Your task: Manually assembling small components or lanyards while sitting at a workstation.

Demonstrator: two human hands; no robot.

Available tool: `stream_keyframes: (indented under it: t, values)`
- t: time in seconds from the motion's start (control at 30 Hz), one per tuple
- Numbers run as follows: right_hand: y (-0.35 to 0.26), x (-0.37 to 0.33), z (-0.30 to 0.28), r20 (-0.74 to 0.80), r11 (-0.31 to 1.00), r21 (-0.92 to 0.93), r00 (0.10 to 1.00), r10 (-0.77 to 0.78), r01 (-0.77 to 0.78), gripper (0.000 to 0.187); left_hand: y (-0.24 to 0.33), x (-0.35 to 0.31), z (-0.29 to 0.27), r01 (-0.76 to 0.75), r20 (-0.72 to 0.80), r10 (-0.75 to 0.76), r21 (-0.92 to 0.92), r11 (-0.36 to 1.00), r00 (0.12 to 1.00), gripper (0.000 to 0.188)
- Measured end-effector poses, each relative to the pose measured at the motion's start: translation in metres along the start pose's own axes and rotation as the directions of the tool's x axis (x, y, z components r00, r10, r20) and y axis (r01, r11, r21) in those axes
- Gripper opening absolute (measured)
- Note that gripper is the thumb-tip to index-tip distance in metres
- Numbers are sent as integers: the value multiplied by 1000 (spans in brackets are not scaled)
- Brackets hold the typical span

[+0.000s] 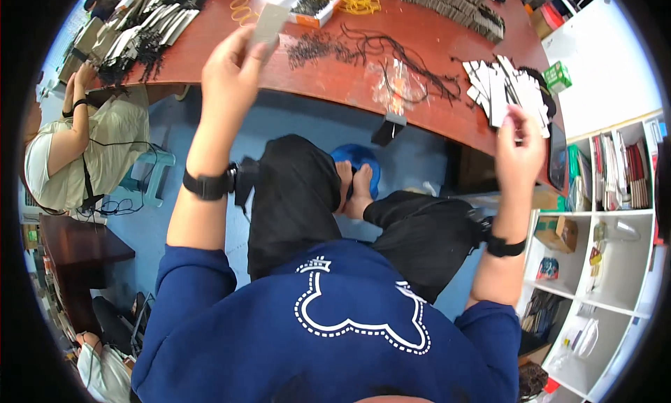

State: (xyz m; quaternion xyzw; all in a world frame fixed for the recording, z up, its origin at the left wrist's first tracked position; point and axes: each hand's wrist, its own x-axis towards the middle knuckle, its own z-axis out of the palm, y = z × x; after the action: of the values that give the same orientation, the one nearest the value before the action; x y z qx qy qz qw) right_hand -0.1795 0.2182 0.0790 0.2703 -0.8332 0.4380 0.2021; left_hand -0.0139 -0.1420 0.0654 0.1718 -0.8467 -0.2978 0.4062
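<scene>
My left hand (234, 71) is raised over the near edge of the red-brown table (307, 78). Its thumb and fingers pinch a small grey card (270, 24). At the table's right end, my right hand (519, 151) is by the near side of a fanned pile of white card strips (498, 85). Its fingers are curled in toward the thumb, and whether they hold a strip cannot be made out. Black cords (402, 50) and small black pieces (314, 48) lie loose on the table between my hands.
Yellow rubber bands (360, 2) and a box of black pieces (312, 6) are at the back. Grey card stacks (447, 3) stand behind the cords. A clear plastic bag (400, 88) lies at the front edge. A person (87, 141) sits at left; white shelves (594, 263) stand at right.
</scene>
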Motion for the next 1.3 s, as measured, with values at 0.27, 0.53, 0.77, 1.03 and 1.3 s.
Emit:
stream_keyframes:
  t: [0.27, 0.53, 0.77, 1.03, 1.3]
  values:
    - [-27, -110, 109, 415, 751, 495, 878, 237, -437, 16, 53, -129, 102, 647, 789, -110, -405, 646, 605, 15]
    - [-11, -90, 117, 436, 863, 357, 881, 185, -358, 14, 42, -119, 120, 402, 652, -66, -383, 832, 756, 15]
    - [-30, -24, 94, 232, 987, 143, 967, -101, 68, 9, 39, -114, 124, 324, 665, -80, -252, 912, 742, 15]
    - [-24, 11, 129, 343, 980, -60, 926, -159, 190, 12, 87, -71, 29, 388, 731, 196, -547, 742, 654, 18]
    - [-3, 41, 108, 94, 992, 113, 995, 38, -49, 9, 156, -69, -52, 807, -125, 992, -589, -49, -31, 25]
